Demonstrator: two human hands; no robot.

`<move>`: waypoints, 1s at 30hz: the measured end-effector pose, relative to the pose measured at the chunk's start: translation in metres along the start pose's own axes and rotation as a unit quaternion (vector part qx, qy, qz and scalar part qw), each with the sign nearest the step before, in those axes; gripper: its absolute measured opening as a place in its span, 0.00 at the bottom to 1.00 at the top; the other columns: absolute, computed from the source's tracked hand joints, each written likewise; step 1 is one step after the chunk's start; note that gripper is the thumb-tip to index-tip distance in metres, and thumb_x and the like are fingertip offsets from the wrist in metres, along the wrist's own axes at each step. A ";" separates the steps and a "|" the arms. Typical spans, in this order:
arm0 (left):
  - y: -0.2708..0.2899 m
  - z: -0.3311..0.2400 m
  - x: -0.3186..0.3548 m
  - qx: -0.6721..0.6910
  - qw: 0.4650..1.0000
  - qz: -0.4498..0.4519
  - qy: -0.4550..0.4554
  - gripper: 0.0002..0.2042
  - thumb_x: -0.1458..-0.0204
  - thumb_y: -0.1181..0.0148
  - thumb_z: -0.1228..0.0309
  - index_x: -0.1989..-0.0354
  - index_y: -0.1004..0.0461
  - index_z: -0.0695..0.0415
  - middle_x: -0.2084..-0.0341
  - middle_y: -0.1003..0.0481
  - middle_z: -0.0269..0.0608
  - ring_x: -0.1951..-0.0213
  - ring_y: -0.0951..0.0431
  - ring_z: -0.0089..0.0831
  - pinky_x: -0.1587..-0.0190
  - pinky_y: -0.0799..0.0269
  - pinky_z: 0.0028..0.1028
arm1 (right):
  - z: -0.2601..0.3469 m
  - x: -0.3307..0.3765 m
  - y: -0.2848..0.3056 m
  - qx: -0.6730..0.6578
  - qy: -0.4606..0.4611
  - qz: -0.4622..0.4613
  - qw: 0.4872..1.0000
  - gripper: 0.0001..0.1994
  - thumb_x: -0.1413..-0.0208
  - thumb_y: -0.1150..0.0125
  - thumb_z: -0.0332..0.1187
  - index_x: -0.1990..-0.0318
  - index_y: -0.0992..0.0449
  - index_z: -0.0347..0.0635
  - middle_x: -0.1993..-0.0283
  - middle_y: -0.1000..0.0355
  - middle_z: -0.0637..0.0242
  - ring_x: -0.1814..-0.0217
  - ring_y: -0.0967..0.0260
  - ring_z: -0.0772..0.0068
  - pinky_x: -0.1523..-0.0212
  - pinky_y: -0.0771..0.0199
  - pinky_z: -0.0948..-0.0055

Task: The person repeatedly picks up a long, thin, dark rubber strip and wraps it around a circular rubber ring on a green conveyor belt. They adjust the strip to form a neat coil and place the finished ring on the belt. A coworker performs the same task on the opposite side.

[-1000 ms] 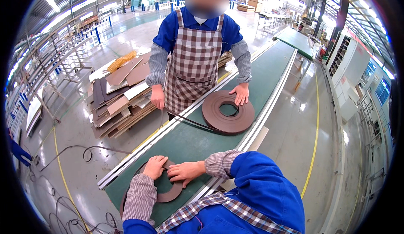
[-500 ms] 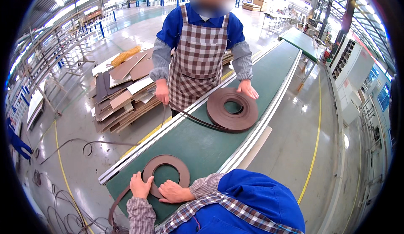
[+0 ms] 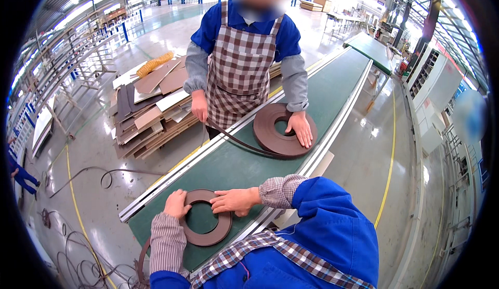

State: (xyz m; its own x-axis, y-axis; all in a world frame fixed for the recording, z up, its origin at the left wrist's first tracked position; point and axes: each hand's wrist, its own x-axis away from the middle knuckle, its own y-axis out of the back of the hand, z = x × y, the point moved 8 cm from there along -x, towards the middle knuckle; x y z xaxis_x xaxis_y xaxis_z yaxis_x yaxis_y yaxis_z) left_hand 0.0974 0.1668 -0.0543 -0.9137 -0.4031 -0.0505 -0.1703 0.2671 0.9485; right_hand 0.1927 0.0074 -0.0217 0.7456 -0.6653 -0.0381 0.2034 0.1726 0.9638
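Observation:
A flat coil of brown edge banding [image 3: 207,238] lies on the green conveyor belt in front of me. My left hand [image 3: 177,204] is closed around its upper left rim, fingers curled over the edge. Across the ring, my right hand [image 3: 236,201] rests on the upper right part with its fingers stretched out. A loose end of banding [image 3: 142,263] passes by my left sleeve and hangs off the belt's left end. Green belt shows through the coil's centre.
Opposite, a co-worker [image 3: 244,55] in a checked apron presses a larger brown coil [image 3: 267,141] with one hand and holds its strip with the other. Stacked boards [image 3: 150,117] stand behind the belt's far edge. Loose strips [image 3: 78,268] tangle on the floor at left.
My right hand has moved from the coil's lower side to its upper right. My left hand has moved up along the rim. The co-worker's flat hand has shifted nearer over the larger coil.

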 end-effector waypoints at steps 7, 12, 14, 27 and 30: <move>-0.040 -0.123 -0.039 -0.134 0.958 0.085 -0.240 0.15 0.52 0.46 0.71 0.54 0.26 0.51 0.59 0.26 0.35 0.54 0.26 0.33 0.49 0.31 0.33 | 0.045 -0.023 -0.035 -0.070 0.065 -0.069 0.993 0.24 0.54 0.36 0.51 0.58 0.30 0.39 0.58 0.33 0.56 0.53 0.35 0.56 0.53 0.32 0.57; -0.031 -0.132 -0.045 -0.090 0.988 -0.009 -0.122 0.26 0.63 0.29 0.59 0.52 0.28 0.51 0.57 0.30 0.41 0.51 0.29 0.37 0.52 0.35 0.35 | 0.079 -0.007 -0.027 0.015 -0.106 -0.119 0.987 0.26 0.51 0.39 0.54 0.57 0.30 0.38 0.62 0.35 0.55 0.59 0.35 0.55 0.60 0.32 0.61; -0.016 -0.070 -0.021 -0.075 0.995 0.001 0.061 0.26 0.61 0.30 0.59 0.52 0.30 0.53 0.58 0.30 0.42 0.52 0.29 0.39 0.53 0.34 0.36 | 0.076 -0.030 -0.039 -0.001 -0.166 -0.118 0.979 0.28 0.53 0.37 0.55 0.58 0.31 0.37 0.64 0.35 0.55 0.62 0.34 0.55 0.62 0.31 0.60; -0.004 -0.037 0.053 -0.084 0.964 -0.120 0.221 0.18 0.62 0.32 0.66 0.64 0.27 0.64 0.64 0.30 0.46 0.56 0.29 0.42 0.53 0.32 0.37 | -0.014 -0.014 0.057 -0.016 -0.173 -0.265 0.949 0.13 0.56 0.36 0.33 0.61 0.26 0.42 0.59 0.29 0.58 0.55 0.32 0.53 0.55 0.34 0.59; -0.016 -0.023 0.024 -0.048 0.986 -0.090 0.130 0.15 0.66 0.33 0.70 0.68 0.24 0.63 0.66 0.27 0.49 0.57 0.26 0.45 0.54 0.28 0.39 | -0.010 -0.007 0.055 -0.056 -0.069 -0.179 0.980 0.18 0.59 0.38 0.31 0.56 0.26 0.44 0.54 0.29 0.60 0.51 0.33 0.54 0.51 0.35 0.57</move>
State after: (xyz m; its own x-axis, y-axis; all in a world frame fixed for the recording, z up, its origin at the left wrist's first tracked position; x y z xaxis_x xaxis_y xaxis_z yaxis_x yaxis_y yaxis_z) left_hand 0.0867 0.1325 -0.0637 -0.7439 -0.6509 -0.1516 -0.2744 0.0906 0.9573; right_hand 0.2049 0.0283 0.0290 0.5223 -0.7889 -0.3239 0.5096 -0.0159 0.8603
